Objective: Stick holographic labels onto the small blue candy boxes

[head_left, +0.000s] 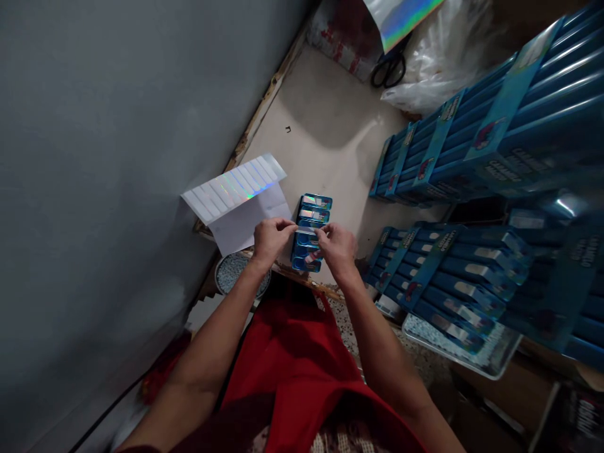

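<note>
The left hand [272, 240] and right hand [337, 246] face each other, thumbs and fingertips pinched closed on opposite ends of a thin strip [306, 231], which spans the short gap between them. Directly beneath lies a row of small blue packs [311, 223] on the counter [321, 151], near its front edge; the strip crosses the middle of the row, and whether it touches a pack cannot be told. The left hand is just left of the row, the right just right of it. Beyond the left hand, near the wall, a bent sheet [236, 189] carries similar strips. Blue stacks [438, 157] stand well to the right.
</note>
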Demonstrator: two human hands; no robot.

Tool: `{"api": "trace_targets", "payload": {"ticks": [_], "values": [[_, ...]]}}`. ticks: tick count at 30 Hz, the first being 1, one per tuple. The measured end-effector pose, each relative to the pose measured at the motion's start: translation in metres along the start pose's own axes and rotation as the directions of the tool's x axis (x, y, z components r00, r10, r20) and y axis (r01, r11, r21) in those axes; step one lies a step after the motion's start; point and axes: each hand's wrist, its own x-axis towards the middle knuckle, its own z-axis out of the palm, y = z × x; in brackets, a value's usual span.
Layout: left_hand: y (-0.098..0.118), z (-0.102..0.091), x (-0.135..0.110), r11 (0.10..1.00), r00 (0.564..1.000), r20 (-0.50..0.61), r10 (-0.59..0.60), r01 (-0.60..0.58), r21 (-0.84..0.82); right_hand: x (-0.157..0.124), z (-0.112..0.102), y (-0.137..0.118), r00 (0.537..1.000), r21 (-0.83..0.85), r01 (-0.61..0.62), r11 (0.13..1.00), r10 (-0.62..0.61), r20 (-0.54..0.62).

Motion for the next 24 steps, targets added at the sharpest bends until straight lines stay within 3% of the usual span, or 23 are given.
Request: {"api": "trace_targets", "payload": {"ticks": [15,18,21,23,24], "values": [[-0.018,0.012,0.017,0.995,1.000,0.008,0.000,0.001,-0.097,0.014,0.014,-0.003,0.999,-0.050,-0.018,0.999,0.020,0.028],[-0.024,0.018,0.021,0.949,0.987,0.114,-0.110,0.139,-0.284,0.021,0.015,0.002,0.998,-0.037,-0.062,0.997,0.063,0.016],[-0.032,0.026,0.030,0.793,0.919,0.226,-0.324,0.394,-0.464,0.031,0.014,0.011,0.991,0.013,-0.135,0.991,0.135,0.005],[-0.035,0.031,0.033,0.740,0.879,0.198,-0.434,0.473,-0.477,0.035,0.012,0.018,0.991,0.083,-0.136,0.987,0.134,0.030],[-0.035,0.032,0.032,0.759,0.882,0.144,-0.449,0.461,-0.460,0.036,0.010,0.020,0.993,0.137,-0.115,0.984,0.111,0.039]]}}
